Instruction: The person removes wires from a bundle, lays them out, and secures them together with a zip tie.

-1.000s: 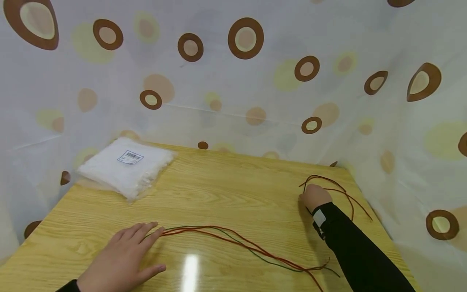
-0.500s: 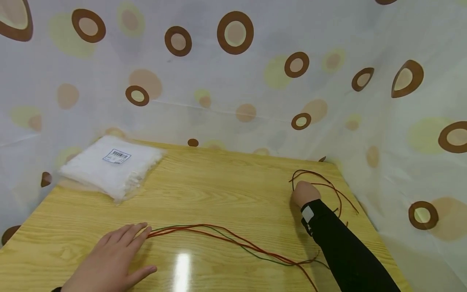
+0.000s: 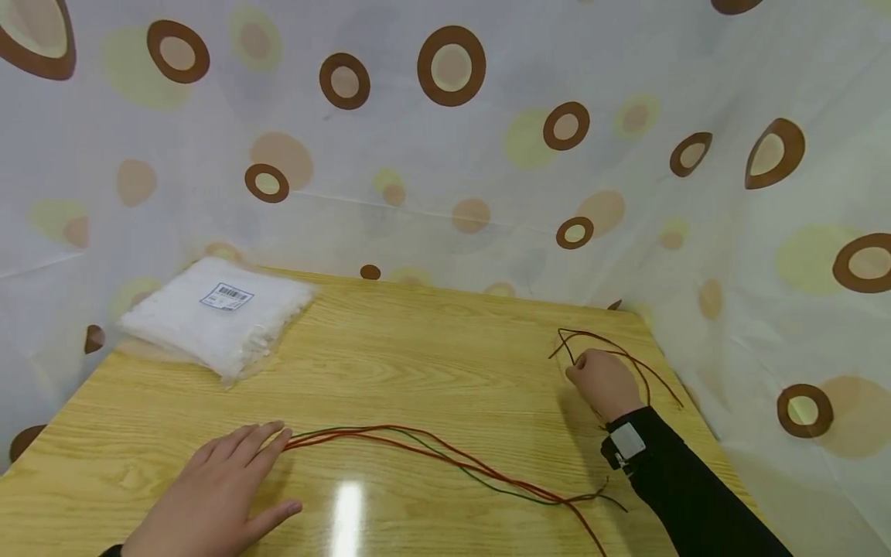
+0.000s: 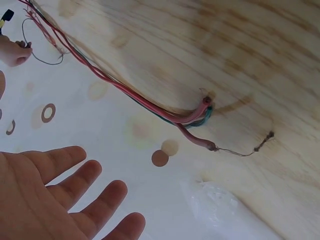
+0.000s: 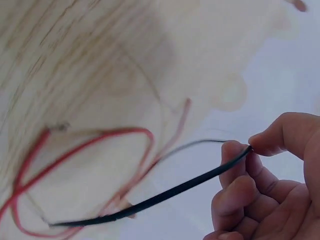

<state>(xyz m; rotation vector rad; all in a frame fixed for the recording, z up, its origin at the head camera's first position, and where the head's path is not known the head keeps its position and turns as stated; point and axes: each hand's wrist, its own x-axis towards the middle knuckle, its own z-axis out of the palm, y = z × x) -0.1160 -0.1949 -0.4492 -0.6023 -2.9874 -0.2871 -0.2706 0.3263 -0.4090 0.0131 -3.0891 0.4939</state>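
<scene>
In the head view my right hand is at the far right of the table, bent over a few loose red wires. In the right wrist view its thumb and index finger pinch one end of a dark green wire. Red wires lie beyond it, slightly blurred. My left hand is at the near left with fingers extended, by the end of a bundle of red and green wires. The left wrist view shows this bundle apart from the fingers, with stripped ends of twisted bare strands.
A clear plastic packet of white contents with a barcode label lies at the back left of the wood-grain table. A patterned curtain stands behind the table and along its right side.
The right hand has turned and its wrist has shifted to the right, bringing the dark wire with its fingers. The left hand keeps its place. The head view has swung slightly right.
</scene>
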